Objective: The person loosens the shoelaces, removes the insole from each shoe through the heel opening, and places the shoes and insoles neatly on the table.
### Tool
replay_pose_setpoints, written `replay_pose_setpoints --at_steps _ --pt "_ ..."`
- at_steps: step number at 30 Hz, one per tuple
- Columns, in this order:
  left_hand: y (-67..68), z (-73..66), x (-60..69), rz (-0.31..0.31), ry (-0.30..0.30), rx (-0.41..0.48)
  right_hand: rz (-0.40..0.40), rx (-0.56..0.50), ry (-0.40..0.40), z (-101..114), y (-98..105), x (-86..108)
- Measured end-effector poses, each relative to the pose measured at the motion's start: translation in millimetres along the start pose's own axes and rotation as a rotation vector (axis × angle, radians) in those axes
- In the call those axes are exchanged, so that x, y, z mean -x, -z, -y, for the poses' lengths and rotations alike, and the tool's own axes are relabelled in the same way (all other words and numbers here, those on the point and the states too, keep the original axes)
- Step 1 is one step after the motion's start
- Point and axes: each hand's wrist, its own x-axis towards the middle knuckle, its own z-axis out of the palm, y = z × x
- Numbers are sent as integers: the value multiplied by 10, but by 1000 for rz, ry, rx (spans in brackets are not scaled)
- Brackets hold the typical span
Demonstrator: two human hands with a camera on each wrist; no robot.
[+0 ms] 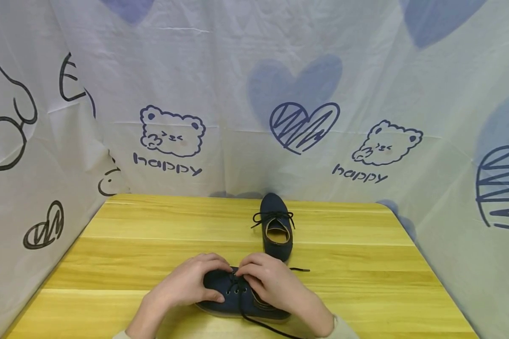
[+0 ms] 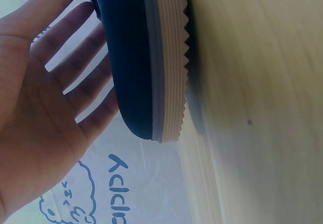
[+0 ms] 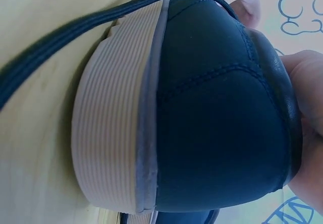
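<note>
Left hand [image 1: 186, 283] is steadying the shoe [image 1: 225, 307] toward the tabletop's [image 1: 152, 235] near edge, fingers apart; right hand [image 1: 275, 282] looks to be pinching the lace [image 3: 86, 24]. I'd be keeping that slack from twisting.

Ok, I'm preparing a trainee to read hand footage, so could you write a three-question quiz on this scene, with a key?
1. True or false: the left hand is nearer than the right hand to the toe of the near shoe.
2. Multiple choice: which shoe shows a neatly tied bow? A) the near shoe only; B) the far shoe only; C) neither shoe.
3. Fill in: the word printed below each bear on the back cloth is ____.

Key: 1. True. 2. B. 3. happy.
</note>
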Motion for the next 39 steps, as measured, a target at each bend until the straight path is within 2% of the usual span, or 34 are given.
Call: replay_pose_setpoints --at_steps 8,24,33,39 --pt "-7 -8 -2 -10 -3 -11 -59 12 -15 -38 -8 11" --pt "-18 -15 -6 -26 -11 -28 -116 90 -167 -100 50 22" --pt "-16 -14 1 -26 -17 -28 -65 108 -287 -114 83 36" --pt "-13 -14 1 -21 -9 -22 -21 107 -310 -110 99 34"
